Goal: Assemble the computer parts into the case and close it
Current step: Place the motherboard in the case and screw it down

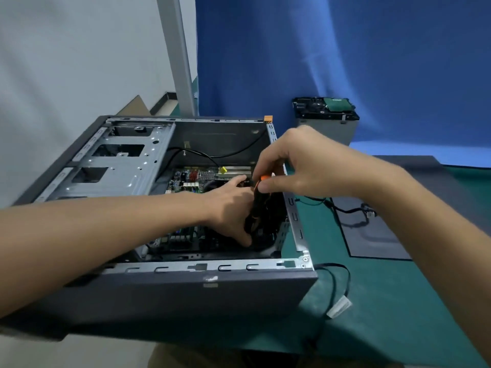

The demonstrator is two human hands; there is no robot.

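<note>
An open grey computer case [186, 293] lies on its side on the green mat, its motherboard [191, 179] showing inside. My left hand [228, 208] reaches into the case and grips a black part [259, 208] with orange trim at the case's right side. My right hand [297, 166] comes from the right and pinches the orange tip [264, 178] at the top of that part. The part's lower end is hidden behind my left hand and the case wall.
A hard drive in a grey bracket [326, 115] stands at the back right before a blue backdrop. A dark side panel [372, 235] with a black cable [345, 208] lies right of the case. Another cable with a white tag [338, 306] trails at the front right.
</note>
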